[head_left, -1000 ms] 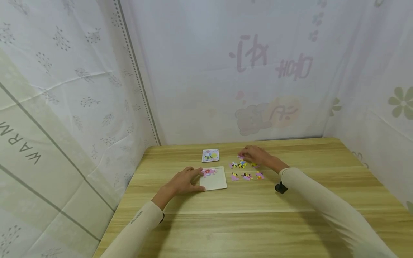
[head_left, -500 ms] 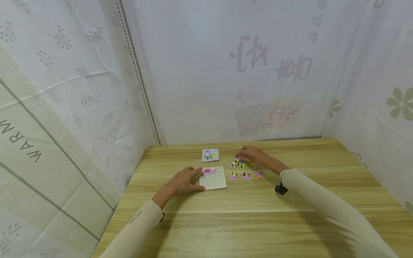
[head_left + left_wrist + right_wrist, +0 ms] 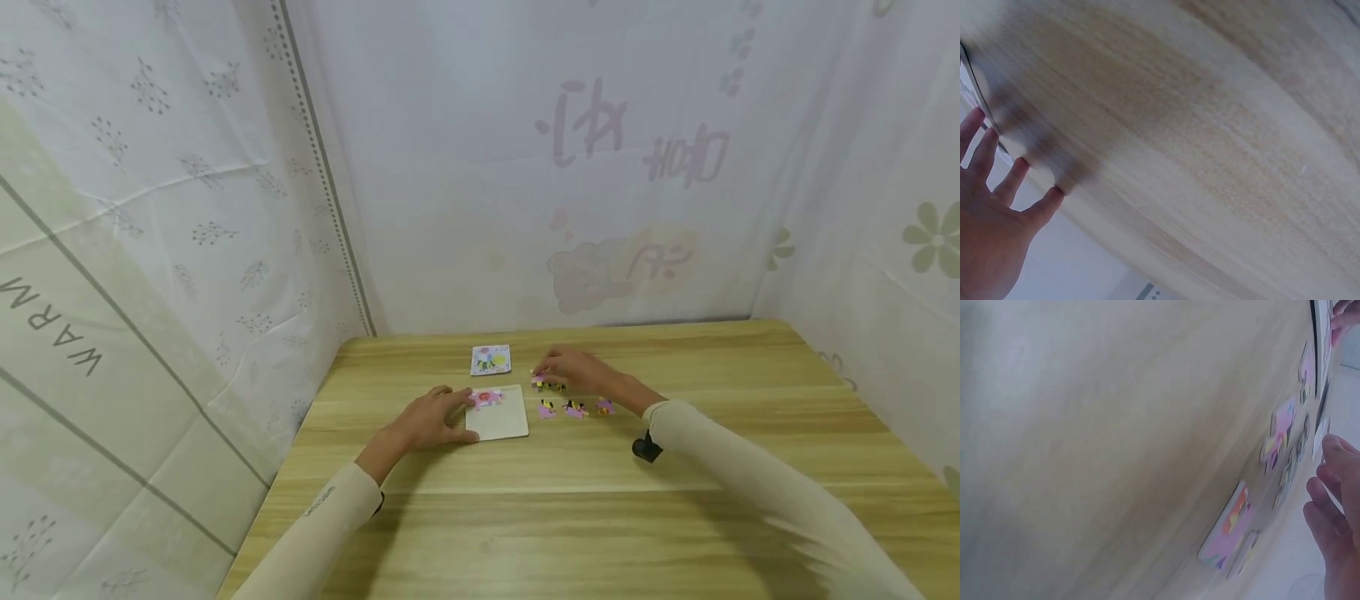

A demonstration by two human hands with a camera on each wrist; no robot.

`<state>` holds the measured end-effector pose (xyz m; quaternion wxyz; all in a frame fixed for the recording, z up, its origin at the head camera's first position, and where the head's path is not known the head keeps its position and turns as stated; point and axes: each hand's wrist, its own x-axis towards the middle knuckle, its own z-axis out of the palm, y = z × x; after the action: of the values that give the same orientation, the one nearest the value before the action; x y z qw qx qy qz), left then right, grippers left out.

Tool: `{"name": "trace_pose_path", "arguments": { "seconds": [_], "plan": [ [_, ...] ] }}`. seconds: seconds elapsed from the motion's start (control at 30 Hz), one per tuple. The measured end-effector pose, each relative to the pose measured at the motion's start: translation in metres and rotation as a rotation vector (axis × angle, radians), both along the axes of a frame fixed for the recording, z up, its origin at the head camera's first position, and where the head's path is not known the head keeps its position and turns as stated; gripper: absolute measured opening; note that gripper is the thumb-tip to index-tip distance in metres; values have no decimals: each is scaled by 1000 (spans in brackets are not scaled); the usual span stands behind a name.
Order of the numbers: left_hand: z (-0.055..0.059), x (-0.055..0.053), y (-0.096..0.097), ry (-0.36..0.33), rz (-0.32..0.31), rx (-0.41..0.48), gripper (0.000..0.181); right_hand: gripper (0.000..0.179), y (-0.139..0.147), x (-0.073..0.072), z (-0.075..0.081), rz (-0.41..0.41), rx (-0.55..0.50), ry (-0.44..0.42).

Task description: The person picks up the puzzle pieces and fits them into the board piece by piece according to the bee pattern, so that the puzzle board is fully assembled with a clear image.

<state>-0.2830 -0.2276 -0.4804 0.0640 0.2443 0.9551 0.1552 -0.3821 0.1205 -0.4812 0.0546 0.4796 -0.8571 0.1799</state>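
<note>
My left hand rests with spread fingers along the left side of a square cream puzzle board. Pink joined puzzle pieces lie in the board's upper left, partly under the fingertips. Just beyond the board's upper right corner, my right hand pinches a small puzzle piece between thumb and fingers. Beneath that hand lie yellow and black puzzle pieces, partly hidden by it. Nearer to me is a row of pink pieces, among them a pink and orange puzzle piece.
Behind the board lies a square picture card with a striped bee. Everything rests on a wood-grain table. Patterned cloth hangs behind the table and on both sides.
My right hand has moved left toward the board, carrying the pinched puzzle piece over the back row of pieces. The left hand has stayed on the board.
</note>
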Motion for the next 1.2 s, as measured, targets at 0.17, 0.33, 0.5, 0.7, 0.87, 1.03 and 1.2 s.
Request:
{"name": "trace_pose_path", "arguments": {
  "seconds": [0.17, 0.33, 0.5, 0.7, 0.87, 1.03, 1.2],
  "plan": [
    [0, 1, 1, -3, -7, -1, 82, 21, -4, 5, -4, 23, -43, -12],
    [2, 2, 2, 0, -4, -1, 80, 23, -9, 9, -6, 33, -43, -30],
    [2, 2, 2, -3, -1, -5, 80, 24, -15, 16, -4, 21, -49, -98],
    [4, 3, 2, -12, 8, -10, 80, 23, -26, 20, -7, 11, -49, -69],
    [5, 3, 2, -18, 13, -11, 81, 20, -34, 22, -7, 10, -59, -57],
    [4, 3, 1, -19, 16, -13, 81, 19, -40, 23, -10, 0, -39, -58],
    [5, 3, 2, -21, 20, -10, 81, 20, -45, 24, -11, -4, -10, -51]
  ]
}}
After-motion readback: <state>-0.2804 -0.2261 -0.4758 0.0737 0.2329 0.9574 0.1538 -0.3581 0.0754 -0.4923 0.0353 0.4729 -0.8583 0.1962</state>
